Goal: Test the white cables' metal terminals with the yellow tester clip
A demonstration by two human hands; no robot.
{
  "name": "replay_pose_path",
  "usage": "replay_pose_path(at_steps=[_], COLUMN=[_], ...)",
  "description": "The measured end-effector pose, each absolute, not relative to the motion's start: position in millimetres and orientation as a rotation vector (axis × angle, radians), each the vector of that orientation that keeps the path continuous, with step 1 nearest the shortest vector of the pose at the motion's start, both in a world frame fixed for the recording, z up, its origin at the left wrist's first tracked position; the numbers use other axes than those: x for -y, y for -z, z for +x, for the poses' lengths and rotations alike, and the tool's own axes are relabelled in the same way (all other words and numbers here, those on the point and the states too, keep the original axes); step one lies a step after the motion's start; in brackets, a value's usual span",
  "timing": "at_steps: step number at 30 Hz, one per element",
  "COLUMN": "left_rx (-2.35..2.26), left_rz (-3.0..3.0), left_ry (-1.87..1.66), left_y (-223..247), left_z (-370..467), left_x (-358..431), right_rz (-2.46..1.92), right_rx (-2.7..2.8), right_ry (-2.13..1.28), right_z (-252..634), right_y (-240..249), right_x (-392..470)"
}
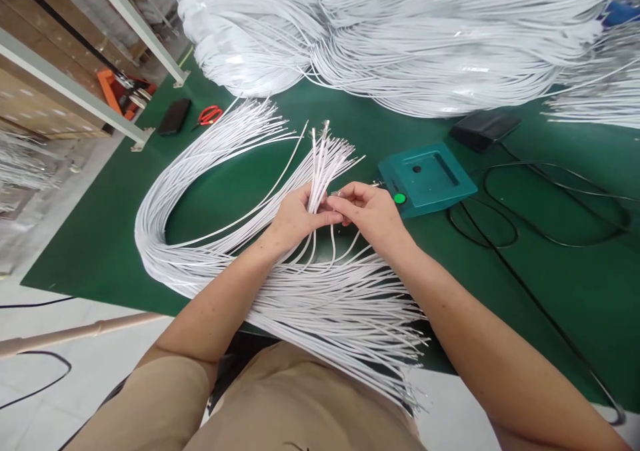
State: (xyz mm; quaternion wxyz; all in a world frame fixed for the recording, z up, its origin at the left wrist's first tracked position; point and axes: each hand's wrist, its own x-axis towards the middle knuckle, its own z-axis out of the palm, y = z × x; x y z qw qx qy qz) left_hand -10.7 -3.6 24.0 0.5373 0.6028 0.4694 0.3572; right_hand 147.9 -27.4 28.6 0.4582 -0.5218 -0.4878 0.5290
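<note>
Two bare hands meet over a green table (75, 258). Left hand (293, 221): fingers and thumb closed around a cluster of white cables (319, 164), ends pointing up and away from the wearer. Right hand (374, 216): thumb and fingers drawn together in a pinch beside the left thumb, at the end of a curving white cable (333, 246); fine detail at the fingertips too small to tell.

Below and left of the hands, a long white bundle (155, 231) lies bent in a U, one set of ends at the far side, another spread beneath the forearms. Just right of the right hand, a teal device (430, 179) with a green button (399, 198). Behind it to the right, a black box (485, 130); black cords (530, 288) loop over the tabletop.

Far left: red-handled scissors (211, 114), near a dark flat object (175, 116). Large heaps of white cable (440, 44) fill the far side.
</note>
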Motion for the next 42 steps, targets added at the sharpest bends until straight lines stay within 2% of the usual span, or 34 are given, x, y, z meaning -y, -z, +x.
replay_pose_path(at_steps=[10, 20, 36, 42], left_rx=[-1.051, -0.867, -1.022, -0.98], left_rz=[1.289, 1.237, 1.309, 1.319], left_ry=[-0.874, -0.857, -0.9, -0.89], left_y=[-18.7, -22.2, -22.2, -19.9], left_z=[-9.8, -1.2, -7.6, -9.3], left_x=[3.4, 12.1, 8.8, 7.3], right_rz=[-0.997, -1.029, -0.898, -1.047], right_rx=[0.797, 0.806, 0.673, 0.811], right_ry=[-1.733, -1.75, -1.881, -1.646], right_z=[152.7, 150.5, 157.4, 155.4], right_y=[-27.0, -27.8, -21.9, -27.0], right_x=[24.7, 22.5, 23.5, 26.2])
